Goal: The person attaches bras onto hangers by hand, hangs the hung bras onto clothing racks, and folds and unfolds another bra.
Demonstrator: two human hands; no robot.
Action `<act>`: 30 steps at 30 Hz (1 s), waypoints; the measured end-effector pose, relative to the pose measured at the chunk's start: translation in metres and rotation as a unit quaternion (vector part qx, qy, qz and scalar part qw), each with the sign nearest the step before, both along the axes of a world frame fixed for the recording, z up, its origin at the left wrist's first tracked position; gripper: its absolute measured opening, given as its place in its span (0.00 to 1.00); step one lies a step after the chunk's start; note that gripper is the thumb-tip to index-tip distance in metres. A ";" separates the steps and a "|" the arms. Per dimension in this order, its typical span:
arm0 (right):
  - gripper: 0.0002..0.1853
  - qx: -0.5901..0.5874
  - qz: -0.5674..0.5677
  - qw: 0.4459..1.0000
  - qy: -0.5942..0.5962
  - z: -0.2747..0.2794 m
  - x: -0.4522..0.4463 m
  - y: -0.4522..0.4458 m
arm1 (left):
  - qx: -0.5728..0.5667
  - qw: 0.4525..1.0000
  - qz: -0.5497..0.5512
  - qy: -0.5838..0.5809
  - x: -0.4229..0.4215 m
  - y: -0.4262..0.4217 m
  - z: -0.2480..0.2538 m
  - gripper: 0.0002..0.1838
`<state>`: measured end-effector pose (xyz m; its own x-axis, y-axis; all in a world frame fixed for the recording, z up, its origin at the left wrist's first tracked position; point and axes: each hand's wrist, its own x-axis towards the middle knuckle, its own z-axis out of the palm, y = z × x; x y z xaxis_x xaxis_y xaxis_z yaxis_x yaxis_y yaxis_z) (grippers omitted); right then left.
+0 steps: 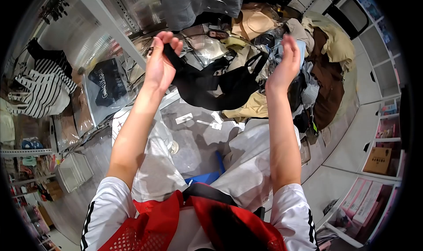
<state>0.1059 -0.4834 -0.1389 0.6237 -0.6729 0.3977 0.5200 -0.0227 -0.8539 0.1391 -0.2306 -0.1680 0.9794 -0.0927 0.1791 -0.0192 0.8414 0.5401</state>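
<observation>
A black garment [216, 90] that looks like a bra or strappy top hangs stretched between my raised hands, above the gap between my knees. My left hand [164, 61] has its fingers curled round the garment's left end. Near the garment's right strap is my right hand [285, 65], its fingers raised and bent, the fingertips blurred; whether it touches the strap is hard to tell. Behind the garment lies a heap of clothes and clear plastic bags, with a brown garment [328, 83] and a beige one [255, 107] in it.
Grey cloth [200, 4] hangs at the top. At left are a striped garment [44, 88], a bagged dark garment [105, 83] and a clear bin [74, 170]. White shelving on the right holds a cardboard box [377, 160]. Paper tags [184, 118] lie on the floor.
</observation>
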 end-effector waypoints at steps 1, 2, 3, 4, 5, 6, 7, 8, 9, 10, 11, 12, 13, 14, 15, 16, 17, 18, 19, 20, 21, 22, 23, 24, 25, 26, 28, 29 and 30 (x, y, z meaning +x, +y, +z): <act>0.16 -0.119 -0.036 0.992 0.012 -0.002 0.002 0.003 | 0.012 1.000 -0.007 -0.010 -0.001 -0.002 -0.002 0.14; 0.15 -0.265 -0.036 0.963 0.034 0.000 0.000 0.005 | 0.037 0.999 -0.019 -0.019 -0.002 -0.004 -0.003 0.14; 0.14 -0.406 -0.036 0.912 0.054 0.001 -0.002 0.008 | 0.062 0.997 -0.032 -0.027 -0.005 -0.006 -0.004 0.15; 0.13 -0.420 0.018 0.906 0.059 0.000 -0.004 0.020 | 0.079 0.996 -0.030 -0.022 -0.007 -0.010 -0.004 0.16; 0.12 -0.362 0.118 0.918 0.110 0.000 -0.010 0.031 | 0.088 0.995 -0.035 -0.022 -0.009 -0.011 -0.005 0.16; 0.11 -0.336 0.193 0.908 0.160 -0.007 -0.008 0.033 | 0.088 0.996 -0.033 -0.006 -0.010 -0.012 -0.002 0.17; 0.10 -0.307 0.266 0.890 0.208 -0.012 -0.007 0.035 | 0.088 0.996 -0.033 0.011 -0.012 -0.013 0.001 0.17; 0.09 -0.271 0.279 0.891 0.232 -0.013 -0.006 0.036 | 0.087 0.996 -0.029 0.012 -0.013 -0.016 0.005 0.18; 0.09 -0.236 0.292 0.891 0.254 -0.010 -0.008 0.039 | 0.087 0.996 -0.026 0.013 -0.013 -0.019 0.009 0.19; 0.09 -0.201 0.303 0.890 0.277 -0.007 -0.010 0.042 | 0.085 0.996 -0.024 0.013 -0.012 -0.020 0.011 0.20; 0.09 -0.187 0.286 0.898 0.277 -0.005 -0.013 0.047 | 0.117 0.993 -0.024 0.014 -0.009 -0.018 0.010 0.20; 0.09 -0.173 0.269 0.906 0.278 -0.004 -0.019 0.054 | 0.148 0.989 -0.024 0.017 -0.006 -0.016 0.007 0.20; 0.09 -0.160 0.252 0.913 0.279 -0.004 -0.026 0.062 | 0.178 0.983 -0.024 0.020 -0.004 -0.014 0.003 0.20; 0.10 -0.141 0.249 0.916 0.282 -0.006 -0.031 0.068 | 0.210 0.977 -0.022 0.029 -0.004 -0.014 0.000 0.20; 0.10 -0.128 0.248 0.917 0.286 -0.006 -0.038 0.073 | 0.212 0.976 -0.035 0.035 -0.003 -0.016 -0.004 0.19; 0.11 -0.102 0.262 0.916 0.286 -0.009 -0.042 0.080 | 0.208 0.976 -0.041 0.041 -0.005 -0.018 -0.007 0.19; 0.11 -0.076 0.275 0.915 0.286 -0.013 -0.046 0.085 | 0.204 0.977 -0.048 0.046 -0.007 -0.020 -0.011 0.18; 0.11 -0.077 0.324 0.903 0.272 -0.017 -0.048 0.087 | 0.188 0.979 -0.054 0.061 -0.009 -0.022 -0.008 0.17; 0.11 -0.053 0.369 0.891 0.260 -0.021 -0.049 0.088 | 0.186 0.977 -0.082 0.070 -0.009 -0.020 -0.008 0.16; 0.11 -0.124 0.394 0.875 0.254 -0.021 -0.047 0.083 | 0.184 0.974 -0.111 0.079 -0.008 -0.016 -0.008 0.15; 0.11 -0.194 0.416 0.854 0.245 -0.021 -0.044 0.073 | 0.182 0.969 -0.139 0.087 -0.008 -0.014 -0.006 0.14; 0.11 -0.289 0.468 0.790 0.270 0.000 -0.042 0.058 | 0.190 0.966 -0.133 0.113 -0.014 -0.019 0.003 0.13; 0.10 -0.330 0.548 0.737 0.218 0.001 -0.034 0.042 | 0.198 0.960 -0.157 0.124 -0.015 -0.019 0.002 0.13; 0.11 -0.283 0.576 0.720 0.265 0.006 -0.033 0.026 | 0.206 0.952 -0.180 0.134 -0.016 -0.018 0.001 0.13; 0.11 -0.234 0.600 0.699 0.310 0.012 -0.030 0.014 | 0.213 0.945 -0.203 0.145 -0.017 -0.018 0.000 0.13; 0.11 -0.268 0.514 0.765 0.280 0.006 -0.021 0.007 | 0.236 0.934 -0.222 0.152 -0.020 -0.020 -0.001 0.12; 0.11 -0.267 0.320 0.879 0.232 0.000 -0.006 0.007 | 0.303 0.910 -0.243 0.148 -0.030 -0.029 0.000 0.13; 0.11 -0.299 0.293 0.879 0.226 -0.003 -0.004 0.010 | 0.340 0.894 -0.250 0.151 -0.037 -0.035 0.001 0.13; 0.12 -0.331 0.266 0.879 0.219 -0.003 -0.005 0.018 | 0.357 0.883 -0.261 0.156 -0.042 -0.041 0.000 0.14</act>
<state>0.1012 -0.4649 -0.1417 0.9708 0.0471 0.2350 0.2312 -0.4431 -0.8662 0.0973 -0.2718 -0.1681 0.7612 -0.5260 -0.3794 0.5145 0.1335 0.8471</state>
